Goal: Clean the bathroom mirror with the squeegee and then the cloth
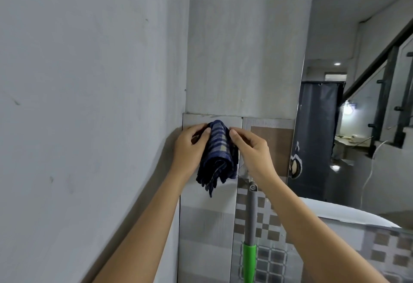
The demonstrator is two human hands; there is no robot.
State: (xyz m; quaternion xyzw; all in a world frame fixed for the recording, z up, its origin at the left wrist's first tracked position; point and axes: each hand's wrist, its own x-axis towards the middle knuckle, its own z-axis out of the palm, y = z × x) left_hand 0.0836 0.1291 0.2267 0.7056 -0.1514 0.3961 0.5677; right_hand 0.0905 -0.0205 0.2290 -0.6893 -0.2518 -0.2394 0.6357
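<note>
Both my hands are up at the wall corner, on the dark blue and beige checked cloth (218, 155). Left hand (190, 148) pinches its upper left edge, fingers curled shut on the fabric. Right hand (250, 151) pinches the upper right edge, thumb and fingers closed on it. Cloth hangs bunched between them, in front of the grey and brown wall tiles (207, 227). Grey pole with green grip (251, 233), probably the squeegee handle, stands upright just below my right wrist. Frameless wall mirror (348, 126) is to the right, apart from the cloth.
</note>
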